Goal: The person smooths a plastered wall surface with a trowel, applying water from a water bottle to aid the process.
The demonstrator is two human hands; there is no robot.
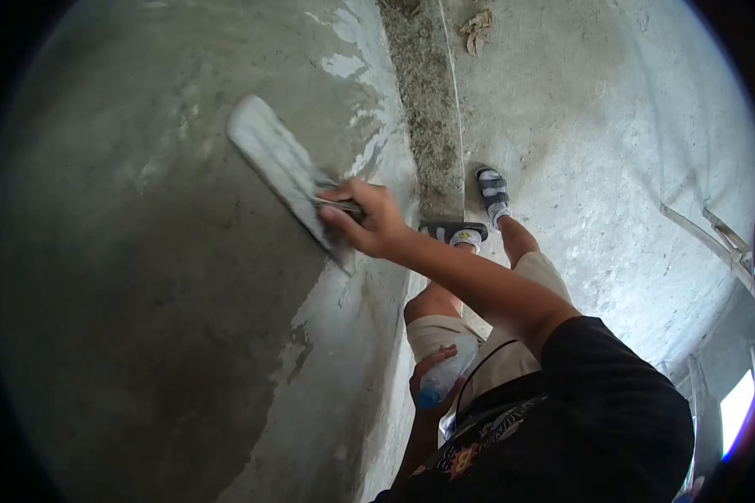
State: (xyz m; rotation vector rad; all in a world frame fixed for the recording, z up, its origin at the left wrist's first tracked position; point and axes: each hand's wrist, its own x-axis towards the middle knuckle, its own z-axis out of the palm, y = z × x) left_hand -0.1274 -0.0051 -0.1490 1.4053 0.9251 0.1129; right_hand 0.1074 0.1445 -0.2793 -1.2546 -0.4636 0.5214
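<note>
My right hand [367, 220] is closed around the handle of a long trowel [270, 159]. Its pale blade, slightly blurred, lies against or very close to the grey wall [143, 335], slanting from upper left to lower right. Around the blade the wall looks dark and damp, with lighter patches towards its right part. Low in the view, my left hand [432, 362] is wrapped round a clear plastic bottle [453, 365], whose blue cap points down and left. The bottle is in front of my beige shorts.
My feet in dark sandals [493, 189] stand on the concrete floor [579, 126]. A strip of rough dirt [428, 109] runs along the wall's base. Dry leaves [476, 32] lie at the top. Metal bars [705, 235] are at the right.
</note>
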